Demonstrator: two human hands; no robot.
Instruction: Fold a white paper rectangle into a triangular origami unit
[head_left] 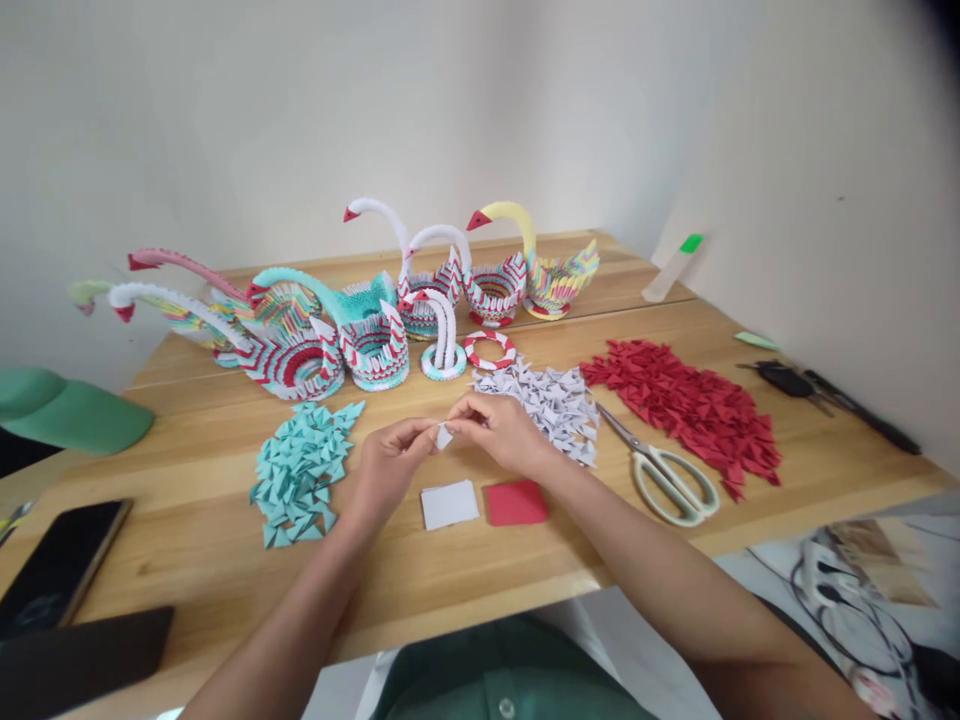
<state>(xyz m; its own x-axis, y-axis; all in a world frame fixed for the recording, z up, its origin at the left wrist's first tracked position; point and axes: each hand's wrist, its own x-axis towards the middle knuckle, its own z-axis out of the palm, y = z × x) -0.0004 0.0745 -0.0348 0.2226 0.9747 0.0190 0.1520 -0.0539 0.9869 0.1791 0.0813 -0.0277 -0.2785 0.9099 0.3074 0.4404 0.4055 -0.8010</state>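
A small white paper piece point(443, 436) is pinched between both hands above the middle of the table. My left hand point(394, 458) grips its left side, and my right hand point(496, 428) has fingers closed on its right side. Just below the hands lie a stack of white paper slips point(450, 505) and a stack of red paper slips point(517, 503), side by side. Folded white pieces point(559, 405) are heaped behind and right of my right hand. Teal folded pieces point(300, 475) form a pile left of my left hand.
Several paper swans point(292, 365) stand along the back. A red-and-white ring point(490, 350) lies near them. To the right are scissors point(667, 478), a red folded heap point(690, 405), keys point(787, 380) and a glue tube point(673, 270). A phone point(60, 565) rests at left.
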